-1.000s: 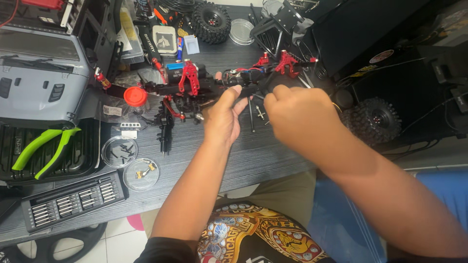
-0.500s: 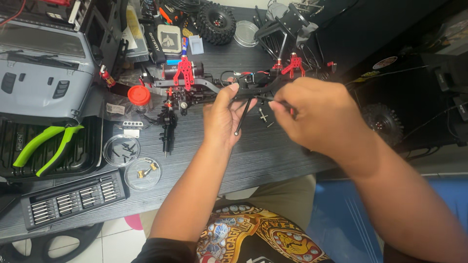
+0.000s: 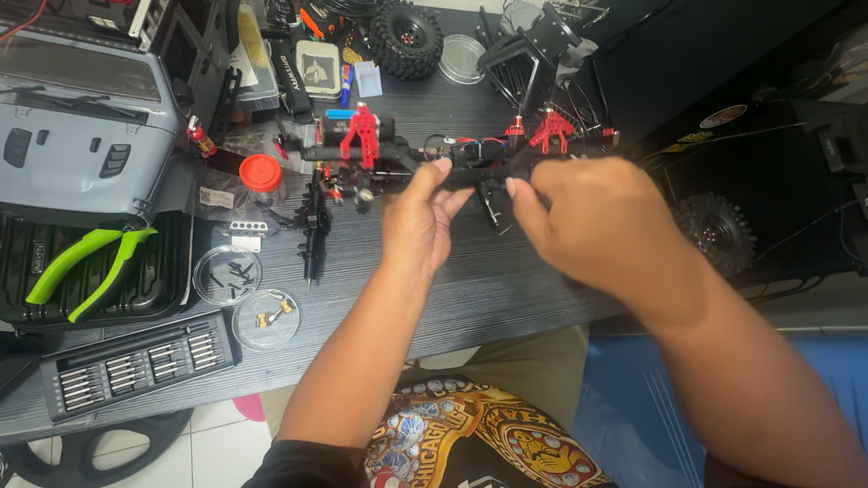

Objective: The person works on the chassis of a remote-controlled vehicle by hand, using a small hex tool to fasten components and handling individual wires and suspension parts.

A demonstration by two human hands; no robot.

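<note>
A black model-car chassis [image 3: 389, 158] with red metal brackets lies across the dark table [image 3: 470, 280]. My left hand [image 3: 420, 217] grips the chassis frame at its middle, fingers curled around the black rail. My right hand [image 3: 592, 221] pinches the same frame just to the right, thumb and forefinger closed on a small black part below the red shock tower [image 3: 551, 131]. A loose black axle assembly [image 3: 314, 226] lies left of my left hand.
A grey model truck body [image 3: 81, 108] sits at left above a black tray [image 3: 172, 271] holding green pliers [image 3: 86, 267]. Two clear dishes [image 3: 262, 318] of small screws and a bit set [image 3: 136, 361] lie near the front edge. Knobby tyres [image 3: 407, 36] stand behind and at right [image 3: 714, 230].
The view has shifted slightly; both hands stay on the chassis, and my right hand has moved a little left along the frame.
</note>
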